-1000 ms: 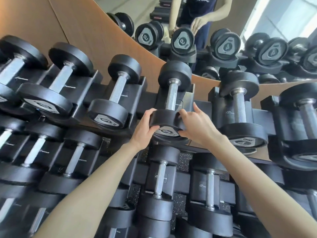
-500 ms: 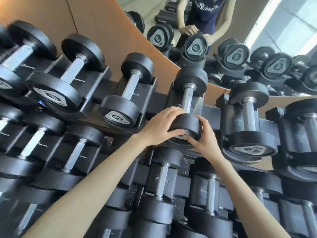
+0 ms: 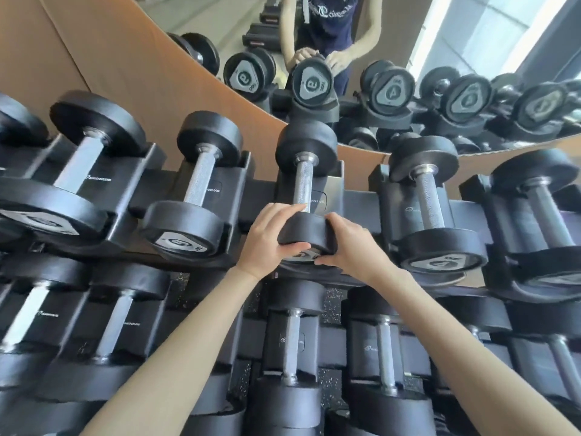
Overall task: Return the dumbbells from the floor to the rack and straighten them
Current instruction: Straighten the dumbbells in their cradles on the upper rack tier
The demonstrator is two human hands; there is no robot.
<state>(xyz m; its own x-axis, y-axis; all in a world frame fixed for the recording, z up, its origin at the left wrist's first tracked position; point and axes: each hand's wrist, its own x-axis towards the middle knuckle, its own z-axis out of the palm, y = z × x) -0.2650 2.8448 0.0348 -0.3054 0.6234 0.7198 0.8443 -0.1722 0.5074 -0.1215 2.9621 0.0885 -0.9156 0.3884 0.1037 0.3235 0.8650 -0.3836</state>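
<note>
A small black dumbbell (image 3: 303,180) with a steel handle lies in a cradle on the top tier of the black rack (image 3: 257,196), near the middle of the view. My left hand (image 3: 270,237) wraps the left side of its near head, thumb under the front edge. My right hand (image 3: 349,243) clasps the right side of the same head, fingers against its face. The label on that head is mostly hidden by my fingers. Other dumbbells lie in cradles on both sides, such as one to the left (image 3: 195,196) and one to the right (image 3: 430,209).
A lower tier of dumbbells (image 3: 292,347) sits under my forearms, over speckled floor. A mirror (image 3: 377,58) behind the rack reflects the dumbbells and a person in a dark shirt. A tan wall panel (image 3: 110,58) rises at the back left.
My left hand has slid from on top of the near head down to its left side. My right hand has come up onto the right side. The view has tilted slightly upward.
</note>
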